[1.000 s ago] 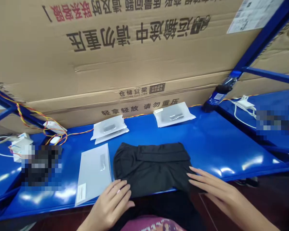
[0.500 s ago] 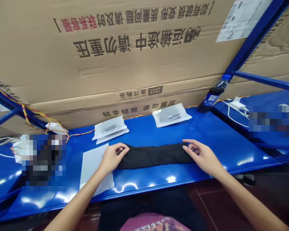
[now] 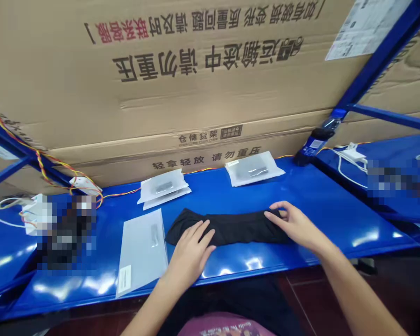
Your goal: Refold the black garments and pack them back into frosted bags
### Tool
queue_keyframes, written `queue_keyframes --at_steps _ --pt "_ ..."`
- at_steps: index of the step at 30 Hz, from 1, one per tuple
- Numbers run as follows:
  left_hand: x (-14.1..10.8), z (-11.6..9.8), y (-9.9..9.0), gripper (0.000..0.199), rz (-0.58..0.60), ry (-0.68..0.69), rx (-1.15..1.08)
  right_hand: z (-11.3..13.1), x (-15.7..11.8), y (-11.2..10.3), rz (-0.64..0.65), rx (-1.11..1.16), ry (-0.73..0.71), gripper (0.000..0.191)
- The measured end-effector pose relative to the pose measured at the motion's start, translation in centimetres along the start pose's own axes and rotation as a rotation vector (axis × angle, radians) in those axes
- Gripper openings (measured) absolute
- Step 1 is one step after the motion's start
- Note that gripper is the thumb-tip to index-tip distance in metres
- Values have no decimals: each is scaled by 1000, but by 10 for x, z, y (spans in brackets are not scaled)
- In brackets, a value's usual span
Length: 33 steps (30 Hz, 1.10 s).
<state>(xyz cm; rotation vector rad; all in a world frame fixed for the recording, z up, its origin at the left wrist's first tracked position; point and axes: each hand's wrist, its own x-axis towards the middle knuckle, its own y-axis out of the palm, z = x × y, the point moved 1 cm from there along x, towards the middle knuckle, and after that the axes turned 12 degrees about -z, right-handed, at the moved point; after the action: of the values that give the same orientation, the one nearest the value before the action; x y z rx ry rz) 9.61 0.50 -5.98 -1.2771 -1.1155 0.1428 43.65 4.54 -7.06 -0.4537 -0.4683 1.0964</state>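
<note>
A black folded cloth [image 3: 238, 227] lies as a long strip across the blue shelf. My left hand [image 3: 192, 247] rests with its fingers spread flat on the left part of the cloth. At the cloth's right end, my right hand [image 3: 294, 224] has thumb and forefinger on the upper edge, with the fingertips close together around the fabric. To the left of the cloth lies a flat white translucent bag [image 3: 142, 254] with a small label.
Two stacked white packets [image 3: 164, 187] and another packet [image 3: 254, 169] lie at the back of the blue shelf [image 3: 336, 205]. A dark bottle [image 3: 313, 145] with a blue cap leans by the right post. A large cardboard box [image 3: 196, 98] stands behind. Wires run along the back left.
My left hand has let go of the cloth's upper left corner and moved right and down onto the cloth. The right hand stays at the right end. The view has shifted slightly.
</note>
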Motion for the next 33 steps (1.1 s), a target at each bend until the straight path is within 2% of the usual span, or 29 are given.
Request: queue_keyframes --at_steps 4,7,9,12,14,16,19,21,24,26,29,31,33 --pt "-9 -6 -13 33 -62 -37 -38 20 17 -27 115 129 166 59" --pt "-16 -11 -23 29 -129 -67 -62 46 5 -28 113 175 129 64" --pt "-21 -14 -25 27 -156 -90 -68 64 -16 -12 53 164 46 62" --pt "-25 -17 -24 27 -169 -104 -81 86 -56 26 -20 66 -114 49" --pt "-26 -18 -24 26 -178 -101 -80 93 -76 47 50 43 -217 42" --pt "-27 -18 -27 26 -193 -96 -74 92 -84 55 49 41 -243 43" --pt "-31 -18 -33 23 -217 -101 -65 75 -79 45 -168 -80 -222 48" --pt "-37 -18 -35 23 -226 -106 -65 59 -74 37 -248 -223 -241 54" --pt "-44 -19 -33 24 -222 -102 -73 39 -72 38 -182 -318 -269 53" --pt "-46 -22 -31 25 -217 -94 -80 33 -74 43 -133 -285 -222 47" --pt "-45 -26 -30 25 -235 -92 -111 38 -74 45 -109 -141 -89 45" --pt "-44 -28 -31 26 -256 -104 -144 51 -72 40 -181 -52 -32 42" --pt "-43 -29 -32 27 -268 -121 -173 67 -71 35 -320 3 -37 40"
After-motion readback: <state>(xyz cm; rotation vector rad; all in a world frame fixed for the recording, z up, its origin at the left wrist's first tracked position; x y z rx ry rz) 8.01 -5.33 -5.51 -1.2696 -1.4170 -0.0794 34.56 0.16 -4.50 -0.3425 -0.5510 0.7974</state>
